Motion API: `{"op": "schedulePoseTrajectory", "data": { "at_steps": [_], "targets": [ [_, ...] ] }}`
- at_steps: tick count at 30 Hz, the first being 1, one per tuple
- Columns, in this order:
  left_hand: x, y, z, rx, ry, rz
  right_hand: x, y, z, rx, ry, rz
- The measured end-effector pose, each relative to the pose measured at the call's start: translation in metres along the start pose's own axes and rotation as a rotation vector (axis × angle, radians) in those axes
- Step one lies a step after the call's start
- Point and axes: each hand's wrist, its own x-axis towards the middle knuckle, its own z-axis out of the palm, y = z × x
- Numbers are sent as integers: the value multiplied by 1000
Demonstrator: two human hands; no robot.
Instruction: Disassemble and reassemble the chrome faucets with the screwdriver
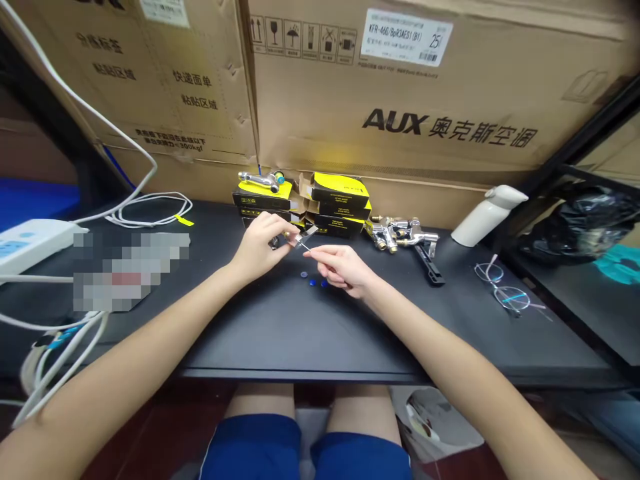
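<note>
My left hand [265,243] is closed round a small chrome tap [311,233], with a flat lever-like part showing past the fingers. The rest of the tap is hidden by that hand. Between the fingertips of my right hand [340,267] is a thin metal rod-like tool [303,245]; its far end meets the tap, and its exact kind cannot be made out. Below the hands, small round blue caps [313,283] lie on the black tabletop [300,333]. Another chrome tap [260,180] rests on the stacked yellow-and-black boxes [343,188] behind.
Several chrome taps [400,233] are piled right of the boxes, beside a black-handled object [429,265]. Farther right are a white bottle [487,215] and eyeglasses [510,297]. A power strip [40,243] and white cables occupy the left. Large cartons [320,120] form the back.
</note>
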Motion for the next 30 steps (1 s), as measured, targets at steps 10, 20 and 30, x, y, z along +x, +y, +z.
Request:
{"op": "schedulePoseTrajectory", "data": {
  "at_steps": [10,20,30],
  "targets": [
    [-2,4,7,7,70,-37,0,-7,-7,166,-127,96],
    [-5,-1,19,-341,104,-444,9,16,-24,-1185,364,-377],
    [-10,0,24,-324,34,-413,-1,0,-21,-980,11,-382]
  ]
}}
